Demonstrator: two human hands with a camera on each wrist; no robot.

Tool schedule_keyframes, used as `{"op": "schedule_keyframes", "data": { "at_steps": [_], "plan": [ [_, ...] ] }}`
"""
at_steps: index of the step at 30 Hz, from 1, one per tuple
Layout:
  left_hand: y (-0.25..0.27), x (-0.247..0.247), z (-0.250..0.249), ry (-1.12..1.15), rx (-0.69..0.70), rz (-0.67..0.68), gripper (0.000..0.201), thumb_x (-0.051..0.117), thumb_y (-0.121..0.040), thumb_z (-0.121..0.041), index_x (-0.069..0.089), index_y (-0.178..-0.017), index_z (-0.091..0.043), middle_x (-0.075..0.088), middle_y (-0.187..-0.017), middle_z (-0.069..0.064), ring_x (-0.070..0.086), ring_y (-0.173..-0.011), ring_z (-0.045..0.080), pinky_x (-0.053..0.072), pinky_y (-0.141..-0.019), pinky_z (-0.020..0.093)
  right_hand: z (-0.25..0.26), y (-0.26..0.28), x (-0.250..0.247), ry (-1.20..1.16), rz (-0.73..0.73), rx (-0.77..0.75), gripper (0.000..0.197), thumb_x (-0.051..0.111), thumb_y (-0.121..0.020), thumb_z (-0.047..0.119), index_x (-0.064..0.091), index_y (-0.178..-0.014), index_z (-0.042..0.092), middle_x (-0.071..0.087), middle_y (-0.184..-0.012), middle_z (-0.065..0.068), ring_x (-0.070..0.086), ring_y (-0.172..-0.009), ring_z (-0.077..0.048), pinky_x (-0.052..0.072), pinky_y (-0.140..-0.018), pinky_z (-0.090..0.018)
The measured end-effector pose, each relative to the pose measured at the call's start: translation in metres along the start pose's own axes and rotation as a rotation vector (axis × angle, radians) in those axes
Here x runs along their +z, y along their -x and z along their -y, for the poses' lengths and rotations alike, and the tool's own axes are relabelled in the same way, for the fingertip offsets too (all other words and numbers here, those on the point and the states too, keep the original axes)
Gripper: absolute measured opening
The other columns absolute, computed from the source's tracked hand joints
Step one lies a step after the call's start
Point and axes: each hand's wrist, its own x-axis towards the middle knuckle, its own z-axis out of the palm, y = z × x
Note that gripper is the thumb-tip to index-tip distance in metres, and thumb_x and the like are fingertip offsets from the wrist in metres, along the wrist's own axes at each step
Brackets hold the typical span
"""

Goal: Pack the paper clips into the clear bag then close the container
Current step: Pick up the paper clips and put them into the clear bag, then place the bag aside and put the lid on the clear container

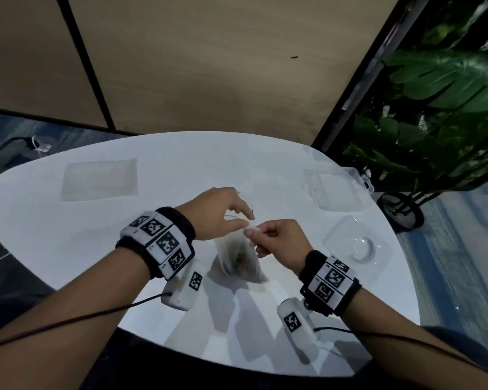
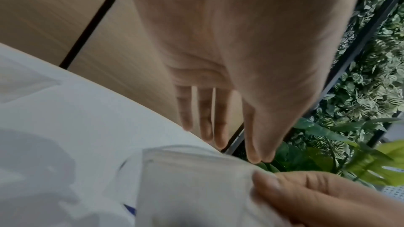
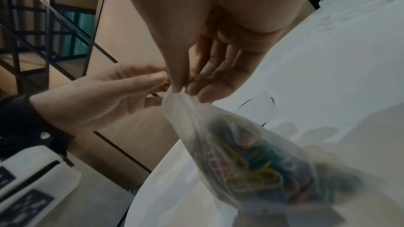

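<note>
Tan wall panels with dark seams rise behind a white rounded counter (image 1: 181, 164), and leafy green plants (image 1: 445, 88) stand past its right edge. Over the near middle of the counter hangs the clear bag (image 1: 238, 256), its bottom corner low by the surface; the right wrist view shows coloured paper clips (image 3: 255, 170) heaped inside it. The right hand (image 1: 279, 240) pinches the bag's top edge between thumb and forefinger, so that grip is grasping the bag. The left hand (image 1: 217, 215) is just beside it at the same top edge, fingers mostly extended; the left wrist view shows thumb and forefinger tip meeting at the bag's rim, but whether they actually nip the plastic I cannot tell. A few dark, thin loose things lie on the counter just beyond the hands, too small to name. At the far left lies a second flat clear bag (image 1: 99, 178), well apart from the hands. To the right sits an open clear container (image 1: 335, 190) near the counter's edge, and nearer the person a clear lid (image 1: 355, 243) lies flat beside the right wrist. Both wrists carry black bands with white marker blocks and cabled cameras.
</note>
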Motion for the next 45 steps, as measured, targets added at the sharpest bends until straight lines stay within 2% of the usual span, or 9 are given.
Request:
{"op": "schedule_keyframes", "data": {
  "at_steps": [8,14,21,26,30,33,37,41,45],
  "plan": [
    [-0.015,0.015,-0.004,-0.013,0.050,-0.053,0.013,0.071,-0.088,-0.035,0.078,-0.091,-0.024,0.068,-0.088,-0.007,0.062,-0.087,0.008,0.052,-0.085,0.029,-0.004,-0.011,-0.002,-0.252,0.121,0.108,0.020,0.071,-0.085,0.004,0.069,-0.092,-0.015,0.066,-0.077,-0.020,0.064,-0.068,-0.022,0.060,-0.076,-0.033],
    [-0.023,0.021,0.009,-0.078,0.046,-0.032,0.015,0.063,-0.095,-0.029,0.075,-0.092,-0.021,0.065,-0.091,-0.013,0.057,-0.087,0.004,0.048,-0.087,0.025,-0.006,-0.025,-0.004,-0.305,0.106,0.182,0.026,0.070,-0.088,0.010,0.068,-0.096,-0.015,0.070,-0.079,-0.019,0.068,-0.063,-0.017,0.061,-0.066,-0.026],
    [-0.023,0.004,0.037,-0.210,-0.153,0.029,0.020,0.056,-0.099,-0.027,0.072,-0.101,-0.016,0.068,-0.103,-0.002,0.062,-0.097,0.017,0.051,-0.092,0.034,-0.015,-0.047,-0.024,-0.340,-0.034,0.222,0.015,0.069,-0.089,0.008,0.068,-0.084,-0.006,0.070,-0.080,-0.019,0.071,-0.063,-0.019,0.061,-0.064,-0.028],
    [-0.030,0.015,0.064,-0.183,-0.268,-0.114,0.017,0.055,-0.099,-0.027,0.068,-0.104,-0.019,0.065,-0.099,-0.001,0.063,-0.096,0.020,0.046,-0.083,0.029,-0.020,-0.067,-0.019,-0.313,-0.110,0.190,0.012,0.066,-0.091,0.008,0.065,-0.087,-0.004,0.069,-0.084,-0.020,0.072,-0.066,-0.023,0.062,-0.066,-0.029],
    [-0.041,0.022,0.105,-0.265,-0.448,-0.194,0.027,0.053,-0.099,-0.024,0.061,-0.125,-0.021,0.046,-0.137,0.011,0.046,-0.128,0.030,0.041,-0.105,0.042,-0.034,-0.086,-0.049,0.376,-0.244,0.031,0.019,0.063,-0.091,0.018,0.069,-0.109,0.017,0.065,-0.117,-0.010,0.070,-0.091,-0.026,0.055,-0.091,-0.039],
    [-0.040,0.006,0.140,-0.349,-0.637,-0.333,0.034,0.057,-0.096,-0.025,0.062,-0.130,-0.027,0.023,-0.158,0.015,0.024,-0.146,0.032,0.031,-0.115,0.042,-0.043,-0.091,-0.096,0.907,-0.269,0.065,0.041,0.063,-0.091,0.025,0.057,-0.131,0.025,0.031,-0.150,-0.010,0.049,-0.124,-0.033,0.040,-0.107,-0.037],
    [-0.033,-0.007,0.178,-0.383,-0.810,-0.345,0.041,0.059,-0.094,-0.040,0.061,-0.134,-0.031,0.018,-0.163,0.015,0.018,-0.150,0.033,0.024,-0.119,0.045,-0.064,-0.094,-0.136,1.014,-0.274,0.298,0.049,0.057,-0.094,0.032,0.047,-0.141,0.030,0.008,-0.160,-0.008,0.030,-0.137,-0.038,0.038,-0.108,-0.041],
    [-0.024,-0.003,0.201,-0.359,-0.869,-0.116,0.048,0.048,-0.096,-0.039,0.054,-0.139,-0.017,0.044,-0.147,0.018,0.041,-0.137,0.038,0.036,-0.115,0.044,-0.080,-0.099,-0.145,1.023,-0.189,0.310,0.046,0.055,-0.095,0.029,0.048,-0.140,0.028,0.021,-0.157,-0.009,0.032,-0.138,-0.035,0.037,-0.108,-0.040],
    [-0.025,-0.006,0.194,-0.344,-0.916,-0.239,0.059,0.063,-0.094,-0.028,0.044,-0.145,-0.006,0.049,-0.144,0.021,0.047,-0.134,0.038,0.039,-0.110,0.043,-0.077,-0.100,-0.138,1.017,-0.172,0.174,0.044,0.054,-0.095,0.024,0.052,-0.139,0.019,0.043,-0.144,-0.011,0.042,-0.131,-0.032,0.037,-0.109,-0.039]
  ]
}}
